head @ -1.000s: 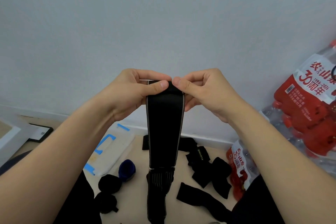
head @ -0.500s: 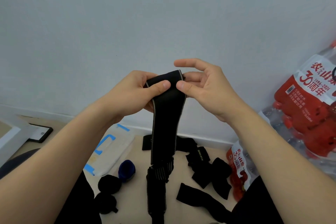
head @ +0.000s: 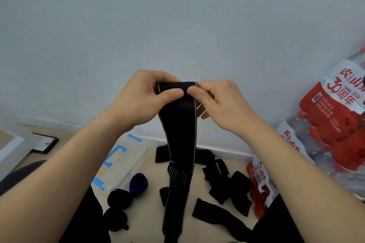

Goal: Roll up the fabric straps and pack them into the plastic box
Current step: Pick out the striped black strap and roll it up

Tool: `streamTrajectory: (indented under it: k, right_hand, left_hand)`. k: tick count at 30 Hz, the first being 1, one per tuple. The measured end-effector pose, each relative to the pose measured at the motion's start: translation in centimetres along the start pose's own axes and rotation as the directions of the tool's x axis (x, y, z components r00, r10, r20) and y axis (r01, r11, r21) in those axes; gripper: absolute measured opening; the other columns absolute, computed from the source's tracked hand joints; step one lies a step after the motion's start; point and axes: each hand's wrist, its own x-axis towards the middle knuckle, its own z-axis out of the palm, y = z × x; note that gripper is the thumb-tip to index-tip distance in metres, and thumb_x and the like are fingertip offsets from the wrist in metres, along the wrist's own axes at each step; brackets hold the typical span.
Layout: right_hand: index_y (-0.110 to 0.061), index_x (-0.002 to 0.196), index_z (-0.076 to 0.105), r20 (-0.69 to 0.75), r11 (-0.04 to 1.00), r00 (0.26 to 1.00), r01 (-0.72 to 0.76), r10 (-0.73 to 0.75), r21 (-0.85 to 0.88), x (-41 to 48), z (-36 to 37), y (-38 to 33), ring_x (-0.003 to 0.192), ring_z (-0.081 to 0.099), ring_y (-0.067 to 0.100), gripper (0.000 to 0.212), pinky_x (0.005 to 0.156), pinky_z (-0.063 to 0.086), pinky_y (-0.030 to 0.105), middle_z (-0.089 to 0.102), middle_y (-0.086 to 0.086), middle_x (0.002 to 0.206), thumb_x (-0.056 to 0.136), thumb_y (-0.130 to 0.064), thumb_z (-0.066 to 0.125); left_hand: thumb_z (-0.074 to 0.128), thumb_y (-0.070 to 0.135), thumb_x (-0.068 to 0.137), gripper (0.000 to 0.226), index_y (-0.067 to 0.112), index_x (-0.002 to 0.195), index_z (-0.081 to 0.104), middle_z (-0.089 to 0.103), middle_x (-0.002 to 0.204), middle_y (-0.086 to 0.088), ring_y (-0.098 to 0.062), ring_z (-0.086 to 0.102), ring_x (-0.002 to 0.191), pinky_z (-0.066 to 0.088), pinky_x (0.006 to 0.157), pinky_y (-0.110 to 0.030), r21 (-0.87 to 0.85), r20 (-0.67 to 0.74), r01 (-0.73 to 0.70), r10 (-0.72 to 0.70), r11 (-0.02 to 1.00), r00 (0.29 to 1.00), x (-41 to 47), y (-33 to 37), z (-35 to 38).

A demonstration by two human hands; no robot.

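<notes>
Pinching the top of the long black grey-edged fabric strap, left hand and right hand both grip it; the right, earlier splayed, has closed: rolling barely begun.

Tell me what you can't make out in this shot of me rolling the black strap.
Head view only.
Black strap, lower end: cut off by the bottom edge.
How far its top is rolled: covered by the left hand and right hand pinching it.
Plastic box, inside: hazy, partly behind the left forearm.
Bottled-water pack: cut off by the right edge.
</notes>
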Motion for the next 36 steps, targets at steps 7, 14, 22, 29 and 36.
streamTrajectory:
  k: [7,14,22,29,36]
  right_hand:
    - [-0.009,0.1,0.082,0.028,0.911,0.989,-0.143,0.143,0.387,0.2,-0.9,-0.8,0.075,0.082,0.03,0.022,0.066,0.066,0.035,0.082,0.012,0.084,0.105,-0.027,0.073]
    - [-0.023,0.094,0.085,-0.132,0.98,0.991,-0.004,0.031,0.201,0.1,-0.9,-0.7,0.085,0.082,0.013,0.013,0.086,0.066,0.035,0.084,-0.005,0.088,0.087,-0.014,0.091]
    - [-0.009,0.101,0.081,-0.046,0.953,0.992,-0.103,0.121,0.283,-0.2,-0.6,-1.1,0.072,0.081,0.027,0.023,0.067,0.067,0.043,0.082,0.007,0.082,0.104,-0.031,0.074]
    - [-0.017,0.1,0.082,-0.158,0.923,0.982,-0.039,0.108,0.383,0.1,-1.0,-1.1,0.082,0.082,0.024,0.004,0.073,0.066,0.039,0.083,0.007,0.087,0.096,-0.018,0.083]
    - [-0.012,0.106,0.081,-0.092,0.914,0.988,-0.075,0.121,0.399,0.2,-0.4,-1.1,0.084,0.08,0.021,0.015,0.074,0.065,0.035,0.08,0.017,0.092,0.104,-0.024,0.072]
  left_hand:
    - [0.075,0.009,0.1,0.01,0.018,0.104,0.071,0.083,0.095,-0.013,-0.034,0.081,0.087,0.066,0.082,-0.05,-0.173,0.068,0.055,-0.044,0.983,0.997,-0.4,0.4,0.6]
    - [0.069,0.034,0.098,0.047,-0.002,0.127,0.068,0.08,0.111,-0.016,-0.024,0.079,0.094,0.063,0.074,-0.03,-0.431,0.301,0.317,-0.196,0.845,0.933,-0.4,0.6,0.3]
    - [0.086,0.016,0.077,0.036,0.007,0.111,0.078,0.081,0.112,-0.02,-0.031,0.081,0.102,0.064,0.08,-0.029,-0.494,0.154,0.25,-0.199,0.833,0.968,-0.4,1.2,0.3]
    - [0.069,0.043,0.099,0.036,0.013,0.113,0.082,0.082,0.106,-0.014,-0.026,0.081,0.094,0.065,0.072,-0.034,-0.381,0.191,0.174,-0.107,0.908,0.976,-0.4,1.1,0.6]
    - [0.072,0.023,0.103,0.012,0.019,0.104,0.084,0.083,0.092,-0.007,-0.019,0.079,0.084,0.065,0.072,-0.031,-0.239,-0.033,0.011,-0.019,0.971,0.999,-0.3,1.0,0.6]
